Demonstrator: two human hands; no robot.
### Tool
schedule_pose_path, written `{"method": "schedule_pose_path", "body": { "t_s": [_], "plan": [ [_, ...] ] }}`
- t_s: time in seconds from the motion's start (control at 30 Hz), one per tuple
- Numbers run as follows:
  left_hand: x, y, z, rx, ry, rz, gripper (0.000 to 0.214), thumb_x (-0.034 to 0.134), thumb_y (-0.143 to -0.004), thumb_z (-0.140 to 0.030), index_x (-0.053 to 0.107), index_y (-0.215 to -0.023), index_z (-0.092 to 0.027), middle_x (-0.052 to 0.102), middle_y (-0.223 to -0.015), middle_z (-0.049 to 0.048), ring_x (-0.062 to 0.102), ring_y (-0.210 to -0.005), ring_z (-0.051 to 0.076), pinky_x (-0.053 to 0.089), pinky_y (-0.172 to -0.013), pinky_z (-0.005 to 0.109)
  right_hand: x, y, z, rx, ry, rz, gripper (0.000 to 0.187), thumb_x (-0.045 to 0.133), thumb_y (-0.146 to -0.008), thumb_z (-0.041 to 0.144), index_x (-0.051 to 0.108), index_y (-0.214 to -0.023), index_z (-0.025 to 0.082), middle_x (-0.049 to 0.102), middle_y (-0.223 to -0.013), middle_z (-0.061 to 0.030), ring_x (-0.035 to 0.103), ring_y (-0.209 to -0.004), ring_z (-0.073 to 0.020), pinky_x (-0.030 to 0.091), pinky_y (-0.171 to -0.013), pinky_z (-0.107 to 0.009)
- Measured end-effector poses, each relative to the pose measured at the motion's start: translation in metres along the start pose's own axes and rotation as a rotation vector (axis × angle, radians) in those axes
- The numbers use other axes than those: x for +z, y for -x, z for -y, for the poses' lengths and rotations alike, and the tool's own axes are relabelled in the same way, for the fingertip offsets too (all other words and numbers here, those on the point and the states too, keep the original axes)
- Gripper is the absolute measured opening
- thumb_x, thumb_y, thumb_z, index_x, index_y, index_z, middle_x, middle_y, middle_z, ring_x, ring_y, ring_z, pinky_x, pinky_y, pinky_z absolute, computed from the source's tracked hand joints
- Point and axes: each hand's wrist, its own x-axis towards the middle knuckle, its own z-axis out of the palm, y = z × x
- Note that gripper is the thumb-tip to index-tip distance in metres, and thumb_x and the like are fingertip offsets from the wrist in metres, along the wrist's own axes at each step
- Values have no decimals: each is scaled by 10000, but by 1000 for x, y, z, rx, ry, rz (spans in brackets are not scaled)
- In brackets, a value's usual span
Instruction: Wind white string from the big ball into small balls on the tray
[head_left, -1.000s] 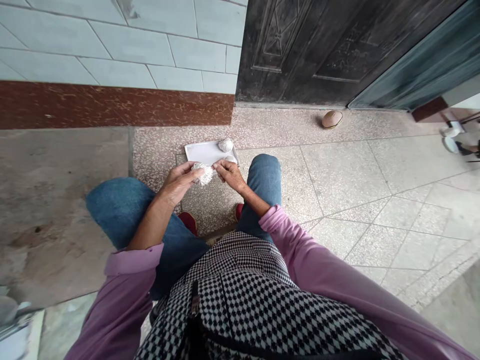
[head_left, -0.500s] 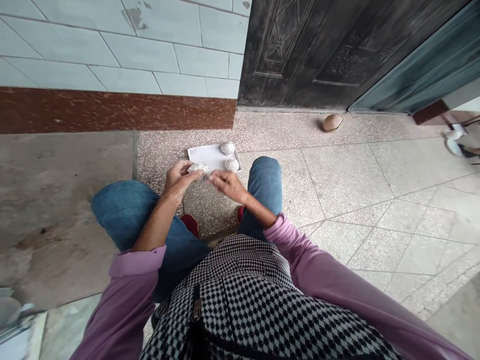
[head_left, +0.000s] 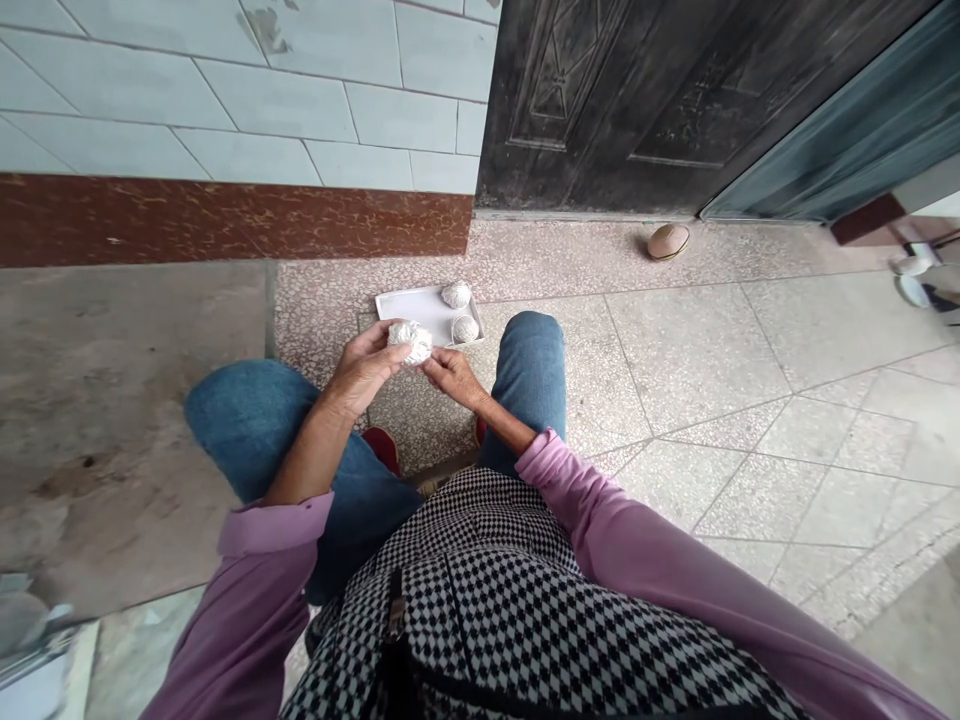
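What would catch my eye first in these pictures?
Your eye would likely go first to the crumpled white ball held between the left hand and right hand, above the person's knees. Just beyond it, a white tray on the speckled floor holds two more white balls. Higher up, a dark weathered door stands beside a pale tiled wall.

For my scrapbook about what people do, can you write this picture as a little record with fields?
Left hand: holds a crumpled white wad
Right hand: fingers at the wad's lower edge
Tray: white, with two white balls on it
Floor: speckled stone tiles
By the door: a tan oval thing
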Motion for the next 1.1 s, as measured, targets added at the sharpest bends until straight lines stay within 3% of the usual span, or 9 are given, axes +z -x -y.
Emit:
{"method": "schedule_pose_path", "body": {
  "t_s": [0.17, 0.3, 0.5, 0.7, 0.83, 1.0, 1.1],
  "plan": [
    [3, -4, 2, 104, -47, -161, 747, 1190, -540, -481, 775, -1119, -254, 879, -1127, 68, 826, -1119, 322, 671, -983, 420, 11, 31, 4, -95, 124, 134, 666, 813, -1225, 821, 717, -896, 251, 537, -727, 16, 513, -763, -220, 386, -722, -335],
    [1, -8, 5, 134, -177, -223, 781, 1201, -532, -464, 735, -1120, -250, 830, -1093, 59, 786, -1121, 318, 614, -991, 410, -2, 37, 24, -186, 158, 202, 646, 824, -1243, 792, 700, -909, 253, 588, -808, -5, 538, -803, -226, 412, -774, -351],
    [-2, -9, 7, 99, -159, -161, 743, 1214, -524, -438, 784, -1099, -247, 826, -1036, 35, 748, -999, 260, 582, -893, 358, -40, 9, 57, -311, 168, 41, 730, 772, -1242, 889, 737, -970, 213, 580, -797, 5, 495, -796, -193, 404, -770, -332],
    [-5, -9, 3, 120, 79, -145, 571, 1130, -597, -372, 816, -1054, -237, 869, -1063, 58, 788, -970, 244, 617, -792, 308, -46, 12, 39, -304, 191, 83, 834, 712, -1174, 1024, 743, -949, 221, 481, -760, 30, 435, -749, -181, 379, -754, -342],
    [-9, -7, -3, 87, 90, -115, 452, 1106, -632, -327, 852, -993, -230, 855, -1014, 75, 787, -931, 238, 623, -750, 296, -62, 14, 22, -203, 209, -113, 732, 742, -1210, 892, 703, -895, 232, 471, -733, 28, 462, -759, -192, 360, -739, -337],
    [-10, -7, -3, 48, 40, -210, 476, 1118, -545, -286, 889, -957, -215, 877, -1001, 64, 767, -880, 211, 569, -676, 247, -113, 8, 8, -228, 263, -517, 608, 659, -1257, 749, 707, -922, 243, 559, -797, -7, 511, -772, -207, 417, -757, -349],
    [-10, -9, -2, 50, 55, -281, 481, 1124, -510, -287, 871, -913, -218, 890, -991, 60, 768, -865, 203, 566, -654, 229, -143, 4, 0, -265, 311, -542, 591, 559, -1294, 732, 746, -1009, 249, 616, -850, -31, 574, -786, -225, 463, -765, -356]
  ]
}}
